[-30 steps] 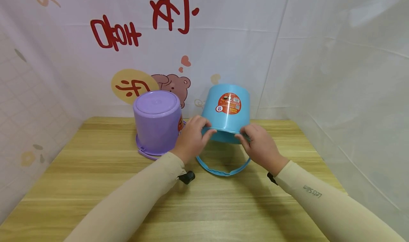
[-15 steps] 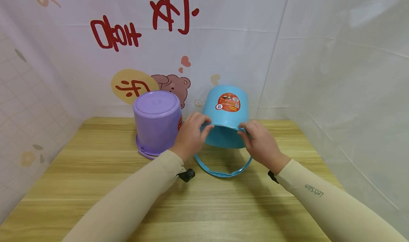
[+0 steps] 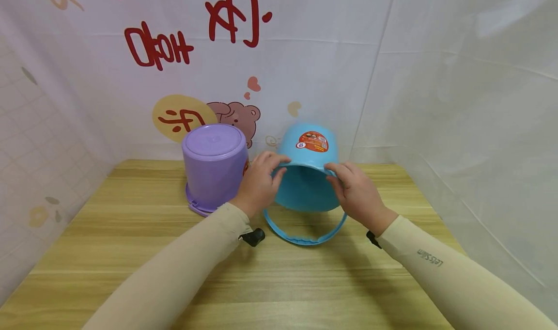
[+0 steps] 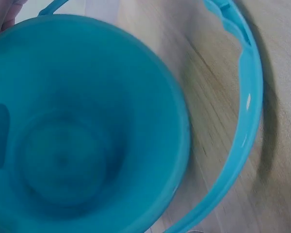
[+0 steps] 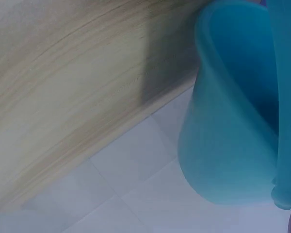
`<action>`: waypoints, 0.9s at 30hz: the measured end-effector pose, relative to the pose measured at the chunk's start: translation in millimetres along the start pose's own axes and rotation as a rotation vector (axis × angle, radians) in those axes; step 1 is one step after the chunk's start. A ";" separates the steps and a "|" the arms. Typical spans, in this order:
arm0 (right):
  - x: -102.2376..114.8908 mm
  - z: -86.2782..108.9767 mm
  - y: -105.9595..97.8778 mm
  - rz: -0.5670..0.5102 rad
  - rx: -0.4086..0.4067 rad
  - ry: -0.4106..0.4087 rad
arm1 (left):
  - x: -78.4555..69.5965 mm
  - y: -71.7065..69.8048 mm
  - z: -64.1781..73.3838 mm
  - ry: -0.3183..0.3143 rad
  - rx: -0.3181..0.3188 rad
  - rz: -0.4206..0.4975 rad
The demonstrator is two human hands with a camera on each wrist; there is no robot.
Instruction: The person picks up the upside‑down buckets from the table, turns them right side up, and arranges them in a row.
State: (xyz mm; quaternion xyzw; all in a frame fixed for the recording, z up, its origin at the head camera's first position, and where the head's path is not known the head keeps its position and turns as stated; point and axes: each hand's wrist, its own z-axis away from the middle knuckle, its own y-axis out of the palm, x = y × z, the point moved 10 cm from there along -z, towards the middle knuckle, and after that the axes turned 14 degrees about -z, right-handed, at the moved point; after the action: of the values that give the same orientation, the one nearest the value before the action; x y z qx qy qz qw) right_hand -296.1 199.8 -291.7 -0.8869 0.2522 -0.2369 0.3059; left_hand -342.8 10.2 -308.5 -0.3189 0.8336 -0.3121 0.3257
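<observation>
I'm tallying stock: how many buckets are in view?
2: the purple bucket, upside down on the table, and right of it the blue bucket, held tilted by left hand and right hand. More could hide under the purple one.

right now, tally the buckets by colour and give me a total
Blue bucket: 1
Purple bucket: 1
Total: 2

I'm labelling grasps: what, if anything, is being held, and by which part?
The blue bucket, held by the upper part of its rim, with the left grip and right grip set apart along it.
</observation>
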 end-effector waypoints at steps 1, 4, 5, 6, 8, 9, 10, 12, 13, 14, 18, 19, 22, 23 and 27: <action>0.6 -0.4 -0.6 0.001 -0.004 -0.006 | 0.6 0.1 -0.3 -0.004 -0.001 -0.009; 1.7 -1.3 -1.5 0.007 -0.013 -0.018 | 2.2 0.5 -0.7 -0.015 0.003 -0.031; 1.7 -1.4 -1.4 0.009 -0.014 -0.021 | 2.5 0.4 -0.8 -0.019 0.004 -0.036; 1.7 -1.5 -1.2 0.012 -0.012 -0.023 | 2.8 0.3 -0.8 -0.020 0.005 -0.041; 1.7 -1.4 -0.9 0.012 -0.007 -0.032 | 2.7 -0.1 -1.1 -0.019 0.007 -0.047; 1.6 -1.2 -0.9 0.013 -0.002 -0.038 | 2.5 -0.5 -1.2 -0.018 0.006 -0.049; 1.5 -1.0 -0.7 0.011 0.004 -0.045 | 2.6 -0.9 -1.3 -0.017 0.006 -0.050; 1.2 -0.5 -0.8 0.009 0.022 -0.063 | 3.1 -1.3 -1.4 -0.016 0.005 -0.051; 0.4 0.0 -0.7 0.008 0.032 -0.070 | 3.4 -1.2 -1.4 -0.016 0.005 -0.051; -0.9 0.4 -0.5 0.008 0.043 -0.073 | 3.8 -1.2 -1.3 -0.016 0.005 -0.050; -6.5 1.8 0.2 0.026 0.074 -0.069 | 4.8 -0.5 -1.0 -0.016 0.008 -0.043; -7.3 2.0 0.1 0.031 0.076 -0.067 | 5.0 -0.2 -0.9 -0.017 0.010 -0.039; -7.6 2.2 -0.1 0.048 0.075 -0.070 | 7.0 2.2 -0.5 -0.025 0.029 -0.029; -7.5 2.1 -0.2 0.051 0.073 -0.071 | 8.2 3.2 -0.2 -0.031 0.039 -0.025; -9.0 0.4 -2.3 0.047 0.058 -0.048 | 13.7 7.3 1.2 -0.054 0.089 -0.007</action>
State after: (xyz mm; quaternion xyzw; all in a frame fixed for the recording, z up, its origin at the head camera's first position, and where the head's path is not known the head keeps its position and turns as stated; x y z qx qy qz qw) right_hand -302.1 206.9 -292.8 -0.8769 0.2586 -0.2157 0.3429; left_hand -352.3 4.1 -319.3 -0.3152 0.8088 -0.3413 0.3607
